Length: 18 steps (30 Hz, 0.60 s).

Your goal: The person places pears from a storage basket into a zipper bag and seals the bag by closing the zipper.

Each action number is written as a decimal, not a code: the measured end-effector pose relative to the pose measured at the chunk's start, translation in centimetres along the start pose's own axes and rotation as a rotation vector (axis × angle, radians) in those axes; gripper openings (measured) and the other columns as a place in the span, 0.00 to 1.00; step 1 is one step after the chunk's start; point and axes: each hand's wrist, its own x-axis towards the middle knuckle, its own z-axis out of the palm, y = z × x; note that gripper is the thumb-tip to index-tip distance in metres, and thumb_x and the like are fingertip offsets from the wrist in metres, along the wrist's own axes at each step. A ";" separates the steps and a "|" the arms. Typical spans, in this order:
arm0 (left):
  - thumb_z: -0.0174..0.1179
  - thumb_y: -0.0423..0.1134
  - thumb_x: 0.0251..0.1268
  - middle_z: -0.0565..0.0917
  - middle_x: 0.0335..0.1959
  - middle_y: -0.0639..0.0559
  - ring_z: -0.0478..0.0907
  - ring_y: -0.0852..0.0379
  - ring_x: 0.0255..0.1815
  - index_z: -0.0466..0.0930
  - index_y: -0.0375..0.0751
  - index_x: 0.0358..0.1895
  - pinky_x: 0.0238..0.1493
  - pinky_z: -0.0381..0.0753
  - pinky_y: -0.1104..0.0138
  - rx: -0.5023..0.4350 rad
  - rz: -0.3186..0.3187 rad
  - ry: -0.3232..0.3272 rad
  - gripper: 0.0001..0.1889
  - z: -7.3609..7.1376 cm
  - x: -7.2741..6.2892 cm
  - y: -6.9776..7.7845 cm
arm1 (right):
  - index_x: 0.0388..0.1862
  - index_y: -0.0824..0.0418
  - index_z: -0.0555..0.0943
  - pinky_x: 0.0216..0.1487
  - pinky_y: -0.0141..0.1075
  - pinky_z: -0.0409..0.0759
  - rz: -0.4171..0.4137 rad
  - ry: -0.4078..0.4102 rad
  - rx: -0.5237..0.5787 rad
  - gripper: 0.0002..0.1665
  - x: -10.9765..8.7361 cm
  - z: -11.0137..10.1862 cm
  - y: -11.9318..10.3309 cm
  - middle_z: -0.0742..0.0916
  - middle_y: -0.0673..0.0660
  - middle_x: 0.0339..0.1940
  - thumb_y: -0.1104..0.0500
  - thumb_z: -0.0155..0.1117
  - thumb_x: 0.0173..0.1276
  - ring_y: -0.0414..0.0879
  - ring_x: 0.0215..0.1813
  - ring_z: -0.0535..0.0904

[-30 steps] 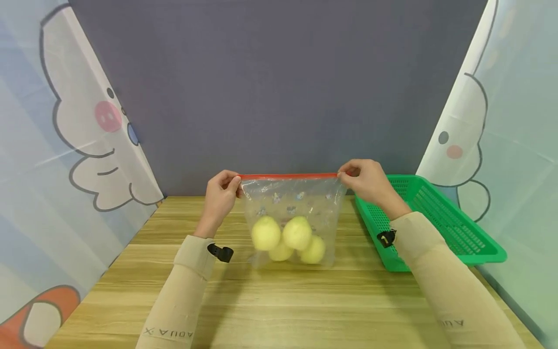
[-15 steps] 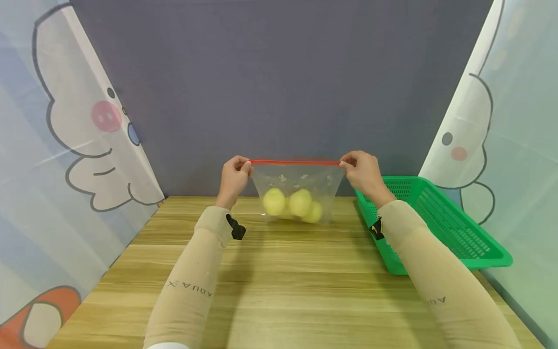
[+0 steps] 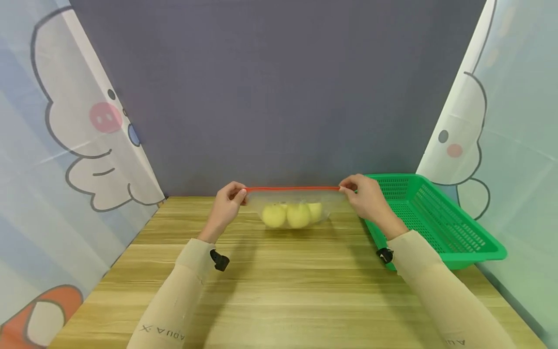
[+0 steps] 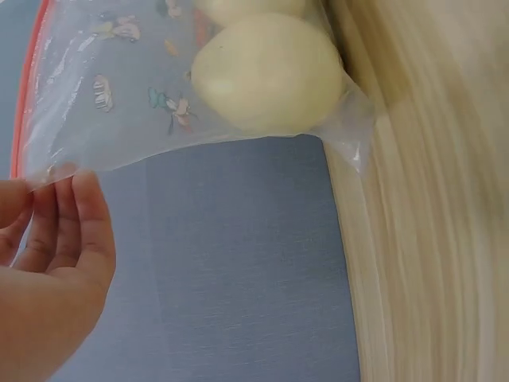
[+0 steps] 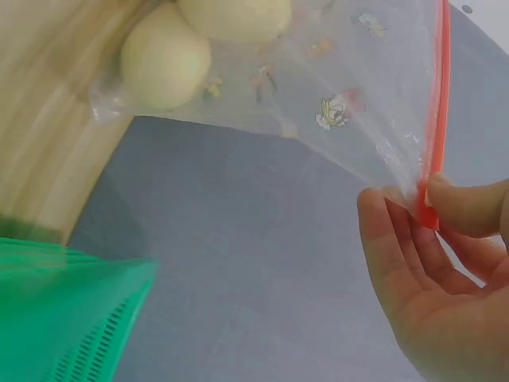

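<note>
A clear zip bag (image 3: 296, 195) with a red zip strip and small printed figures is stretched between my hands near the back of the table. Round pale yellow-green fruits (image 3: 273, 216), several of them, bunch along its bottom. My left hand (image 3: 226, 206) pinches the left end of the strip between thumb and fingers. At the strip's other end, my right hand (image 3: 368, 198) pinches the corner. The right wrist view shows the thumb (image 5: 469, 208) pressed against the red strip (image 5: 440, 103). In the left wrist view one fruit (image 4: 269, 73) fills the bag's lower corner.
A green perforated plastic basket (image 3: 455, 218) stands at the right of the wooden table (image 3: 279, 291), beside my right forearm. A dark grey panel (image 3: 279, 97) rises behind the table. Cartoon-printed curtains (image 3: 78, 131) hang on both sides.
Both hands first lifted the bag and moved it away toward the back, then lowered the strip. The fruits now sit closer beneath it. Both hands keep their pinch.
</note>
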 end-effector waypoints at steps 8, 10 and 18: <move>0.53 0.34 0.80 0.82 0.34 0.43 0.79 0.40 0.36 0.80 0.34 0.48 0.39 0.81 0.60 0.143 0.028 -0.098 0.07 -0.3 -3.4 -0.1 | 0.50 0.67 0.84 0.39 0.47 0.81 -0.029 -0.033 -0.013 0.10 -3.2 1.3 0.6 0.85 0.62 0.45 0.64 0.61 0.77 0.55 0.43 0.81; 0.54 0.33 0.80 0.82 0.32 0.44 0.79 0.43 0.34 0.80 0.35 0.48 0.38 0.80 0.59 0.183 0.024 -0.115 0.07 -0.2 -4.3 -0.3 | 0.49 0.67 0.84 0.38 0.45 0.81 -0.031 -0.053 -0.015 0.08 -4.0 1.7 0.6 0.85 0.61 0.43 0.65 0.61 0.77 0.53 0.42 0.82; 0.57 0.37 0.78 0.82 0.32 0.49 0.78 0.48 0.32 0.82 0.40 0.45 0.33 0.78 0.61 0.282 0.013 -0.229 0.06 0.2 -6.8 -0.8 | 0.44 0.64 0.85 0.37 0.42 0.83 -0.060 -0.148 -0.033 0.06 -6.4 2.7 0.3 0.85 0.54 0.39 0.68 0.62 0.73 0.46 0.39 0.81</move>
